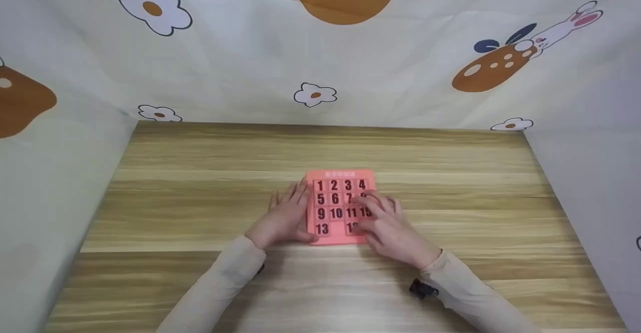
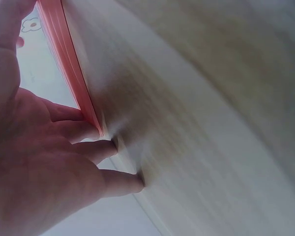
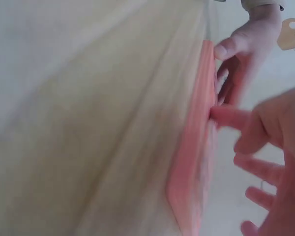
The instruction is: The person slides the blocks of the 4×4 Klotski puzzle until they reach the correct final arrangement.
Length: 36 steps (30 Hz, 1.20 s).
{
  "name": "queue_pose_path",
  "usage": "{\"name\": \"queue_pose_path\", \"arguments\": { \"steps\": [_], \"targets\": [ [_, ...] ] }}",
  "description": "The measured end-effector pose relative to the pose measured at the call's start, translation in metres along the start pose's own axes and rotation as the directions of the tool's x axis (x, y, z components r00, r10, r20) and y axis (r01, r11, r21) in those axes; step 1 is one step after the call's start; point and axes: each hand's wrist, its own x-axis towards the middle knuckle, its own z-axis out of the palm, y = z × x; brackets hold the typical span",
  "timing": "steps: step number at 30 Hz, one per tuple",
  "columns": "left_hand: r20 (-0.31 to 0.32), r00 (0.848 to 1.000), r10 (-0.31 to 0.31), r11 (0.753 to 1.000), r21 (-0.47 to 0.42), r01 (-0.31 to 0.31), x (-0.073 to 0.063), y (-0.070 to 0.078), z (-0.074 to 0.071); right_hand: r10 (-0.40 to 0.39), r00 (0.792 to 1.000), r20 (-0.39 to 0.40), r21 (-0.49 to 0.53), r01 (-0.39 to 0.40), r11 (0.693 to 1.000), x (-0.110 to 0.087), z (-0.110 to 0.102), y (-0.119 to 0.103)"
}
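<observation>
A pink sliding number puzzle (image 1: 336, 240) lies flat on the table, with dark numbers on square tiles. In its bottom row a gap shows between the 13 tile (image 1: 322, 229) and a partly covered tile to the right. My left hand (image 1: 286, 218) rests along the puzzle's left edge, fingers extended, thumb at the lower left corner. The left wrist view shows some of its fingertips (image 2: 137, 182) down on the tabletop. Over the right columns, my right hand (image 1: 393, 225) touches the tiles with a fingertip, its other fingers loosely bent. The bottom right tile is hidden beneath it.
The wood-grain table (image 1: 200, 162) extends around the puzzle on all sides. A pale cloth (image 1: 240, 57) printed with flowers and orange shapes hangs behind it and along both sides. A small black device (image 1: 423, 289) sits at the right wrist.
</observation>
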Motion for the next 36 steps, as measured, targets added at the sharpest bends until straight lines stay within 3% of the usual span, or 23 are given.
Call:
{"name": "queue_pose_path", "arguments": {
  "steps": [3, 9, 17, 23, 25, 31, 36],
  "targets": [
    [-0.005, 1.0, -0.002, 1.0, 0.002, 0.002, 0.0, -0.001, 0.0, 0.002, 0.999, -0.054, -0.005, -0.002, 1.0, 0.001, 0.0, 0.0],
    [-0.001, 1.0, 0.002, 1.0, 0.011, -0.002, 0.0, -0.001, 0.0, -0.004, 0.998, -0.059, 0.014, 0.005, 1.0, 0.003, 0.007, -0.001],
    [-0.008, 1.0, 0.001, 1.0, 0.029, -0.001, 0.0, -0.001, -0.001, -0.09, 0.987, 0.131, 0.048, 0.084, 0.995, 0.01, 0.015, -0.012],
    [0.016, 1.0, -0.014, 0.999, 0.033, 0.014, -0.001, 0.001, -0.001, 0.001, 1.0, -0.011, 0.043, -0.001, 0.999, 0.017, 0.012, -0.013],
    [0.019, 1.0, -0.017, 0.999, 0.028, 0.017, -0.001, 0.001, -0.001, 0.016, 1.0, -0.025, 0.042, -0.014, 0.999, 0.02, 0.013, -0.014],
    [0.016, 1.0, -0.01, 1.0, 0.021, 0.01, -0.002, 0.001, -0.001, 0.026, 0.997, 0.071, 0.028, -0.029, 0.999, 0.032, 0.021, -0.018],
    [0.021, 1.0, -0.01, 1.0, 0.023, 0.009, -0.002, 0.0, -0.002, -0.053, 0.994, 0.094, 0.032, 0.05, 0.998, 0.034, 0.018, -0.018]
  ]
}}
